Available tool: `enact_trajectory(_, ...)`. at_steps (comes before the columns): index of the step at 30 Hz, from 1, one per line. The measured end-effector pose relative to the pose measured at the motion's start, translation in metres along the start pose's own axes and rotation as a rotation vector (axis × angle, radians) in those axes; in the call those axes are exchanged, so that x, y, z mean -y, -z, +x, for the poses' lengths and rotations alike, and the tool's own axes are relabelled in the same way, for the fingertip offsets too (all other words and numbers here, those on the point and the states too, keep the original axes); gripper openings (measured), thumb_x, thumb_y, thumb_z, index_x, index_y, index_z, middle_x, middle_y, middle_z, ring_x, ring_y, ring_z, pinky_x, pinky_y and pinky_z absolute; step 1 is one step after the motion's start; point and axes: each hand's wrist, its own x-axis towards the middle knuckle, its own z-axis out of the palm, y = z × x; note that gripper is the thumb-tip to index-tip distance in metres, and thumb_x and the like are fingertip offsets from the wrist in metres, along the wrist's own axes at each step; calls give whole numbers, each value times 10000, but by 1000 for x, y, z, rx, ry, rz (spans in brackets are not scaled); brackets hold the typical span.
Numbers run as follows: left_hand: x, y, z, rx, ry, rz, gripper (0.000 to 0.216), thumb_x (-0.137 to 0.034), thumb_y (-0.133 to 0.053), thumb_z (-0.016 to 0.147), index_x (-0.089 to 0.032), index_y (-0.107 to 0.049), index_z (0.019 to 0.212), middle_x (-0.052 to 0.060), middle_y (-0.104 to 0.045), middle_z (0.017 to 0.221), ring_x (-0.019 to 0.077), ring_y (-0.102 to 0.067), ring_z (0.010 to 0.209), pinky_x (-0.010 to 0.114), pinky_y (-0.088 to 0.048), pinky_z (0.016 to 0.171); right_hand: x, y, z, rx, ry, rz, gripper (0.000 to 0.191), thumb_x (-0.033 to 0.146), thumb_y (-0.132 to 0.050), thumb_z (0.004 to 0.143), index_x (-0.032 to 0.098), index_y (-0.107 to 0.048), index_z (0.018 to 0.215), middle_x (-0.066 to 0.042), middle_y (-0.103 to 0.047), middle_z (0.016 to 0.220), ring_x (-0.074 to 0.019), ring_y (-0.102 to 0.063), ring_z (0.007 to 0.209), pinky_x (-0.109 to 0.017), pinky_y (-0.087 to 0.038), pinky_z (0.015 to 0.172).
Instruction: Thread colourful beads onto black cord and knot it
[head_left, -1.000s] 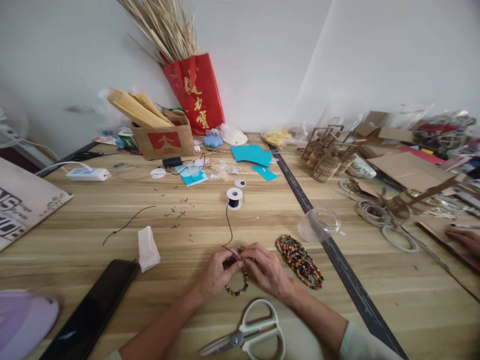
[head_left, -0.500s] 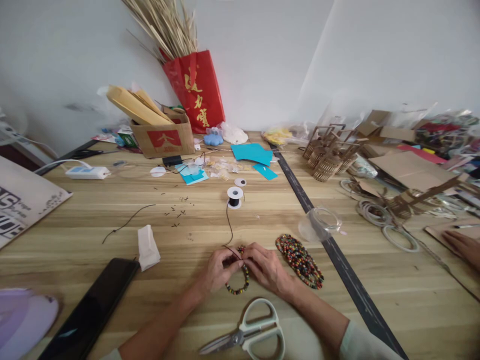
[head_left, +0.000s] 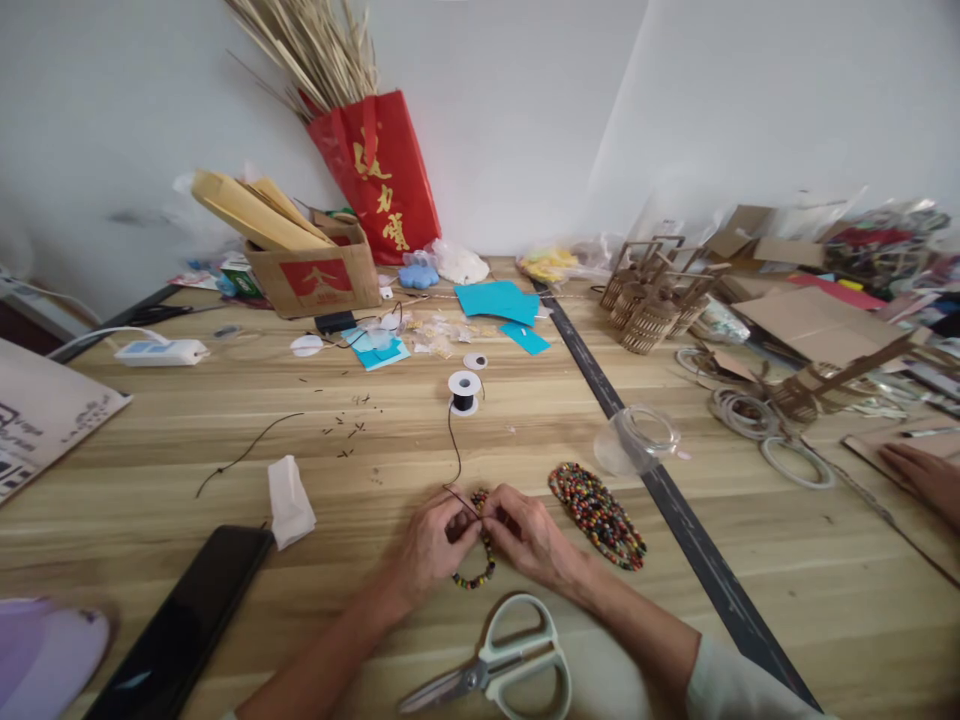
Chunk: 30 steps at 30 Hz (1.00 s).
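Observation:
Both hands meet over a small bracelet of multicoloured beads (head_left: 474, 580) on the wooden table. My left hand (head_left: 439, 540) pinches a thin black cord (head_left: 456, 450) beside the beads. My right hand (head_left: 529, 535) has thumb and forefinger closed at the same spot, on the cord by the bracelet; the fingers partly hide the upper beads. The cord runs up to a white spool (head_left: 465, 392) wound with black cord. To the right lies a coiled heap of bead strands (head_left: 598, 515). Scissors (head_left: 517, 655) with pale handles rest just below my hands.
A black phone (head_left: 184, 620) and folded tissue (head_left: 290, 502) lie left. A loose cord (head_left: 251, 455) and black snippets lie beyond. Clear plastic (head_left: 637, 440) lies right, near bamboo baskets (head_left: 652, 315). Another person's hand (head_left: 922, 475) is at the right edge.
The view has shifted slightly, so the table items sit a little further left. Both hands keep their pinch at the cord and bracelet, with barely any movement.

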Motion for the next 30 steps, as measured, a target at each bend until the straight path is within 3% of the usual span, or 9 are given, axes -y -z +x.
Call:
enact_trajectory(3, 2, -2, -1, 39, 108, -44, 81, -182, -590, 734, -160, -607, 658, -15, -524, 556, 121, -453, 518, 229, -363, 523, -1, -1, 0, 2, -8, 10, 128, 190, -466, 910, 187, -489, 784, -5, -548, 720, -122, -507, 645, -216, -407, 598)
enact_trajectory(11, 3, 4, 1, 120, 185, -234, 164, -277, -601, 765, -133, -634, 694, 2, -578, 591, 123, -495, 565, 217, -386, 542, -4, -9, -4, -12, -55, 62, 116, 224, -460, 930, 182, -498, 829, 23, -550, 648, -96, -487, 559, -195, -386, 546)
enact_trajectory(22, 2, 9, 7, 194, 260, -477, 247, -361, -668, 717, -117, -647, 680, 24, -634, 594, 139, -569, 577, 247, -456, 592, -3, -7, -5, -18, 52, -12, 95, 185, -429, 937, 192, -491, 866, -21, -560, 768, -128, -531, 674, -226, -433, 621)
enact_trajectory(30, 2, 10, 7, 201, 302, -547, 274, -383, -702, 694, -115, -646, 684, 39, -672, 619, 151, -607, 607, 264, -480, 628, -8, -7, -8, 91, 126, -179, 132, 163, -366, 963, 194, -489, 929, -60, -581, 877, -163, -566, 792, -260, -464, 697)
